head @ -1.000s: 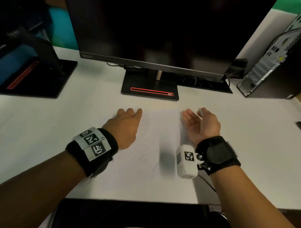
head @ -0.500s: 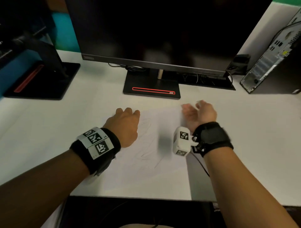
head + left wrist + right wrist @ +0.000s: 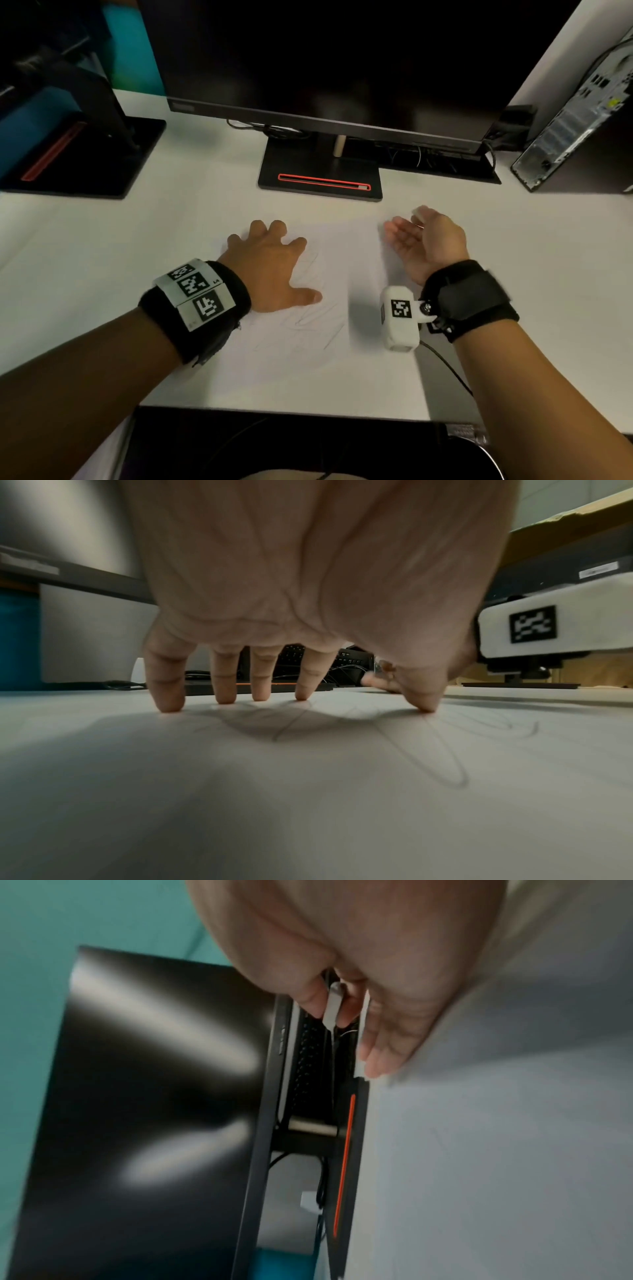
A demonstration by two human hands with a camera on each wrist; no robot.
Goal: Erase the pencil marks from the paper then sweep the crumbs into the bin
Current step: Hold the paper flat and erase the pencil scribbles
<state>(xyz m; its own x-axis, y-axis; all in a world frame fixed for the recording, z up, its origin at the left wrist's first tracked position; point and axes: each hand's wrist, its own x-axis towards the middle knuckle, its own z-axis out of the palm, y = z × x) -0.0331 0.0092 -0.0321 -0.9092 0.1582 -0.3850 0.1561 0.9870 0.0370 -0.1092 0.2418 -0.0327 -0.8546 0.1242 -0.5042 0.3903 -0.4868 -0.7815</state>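
Note:
A white sheet of paper (image 3: 308, 363) with faint pencil scribbles (image 3: 308, 322) lies on the white desk (image 3: 102, 260) in front of me. My left hand (image 3: 274, 263) presses it down with spread fingers, and the fingertips (image 3: 167, 704) touch the sheet (image 3: 308, 791) near the pencil loops (image 3: 445, 764). My right hand (image 3: 424, 243) stands on its edge at the paper's right side, palm facing left. It pinches a small white eraser (image 3: 418, 213) between thumb and forefinger, also shown as the eraser (image 3: 333, 1007) in the right wrist view. No bin shows.
A black monitor (image 3: 325, 68) on a stand with a red-striped base (image 3: 320, 181) stands just beyond the paper. A second stand (image 3: 78, 154) is at the far left and a computer tower (image 3: 575, 130) at the far right. A thin cable (image 3: 445, 368) trails from my right wrist.
My left hand's fingers have spread out flat on the paper. My right hand moved slightly away from me along the paper's right edge, still pinching the eraser.

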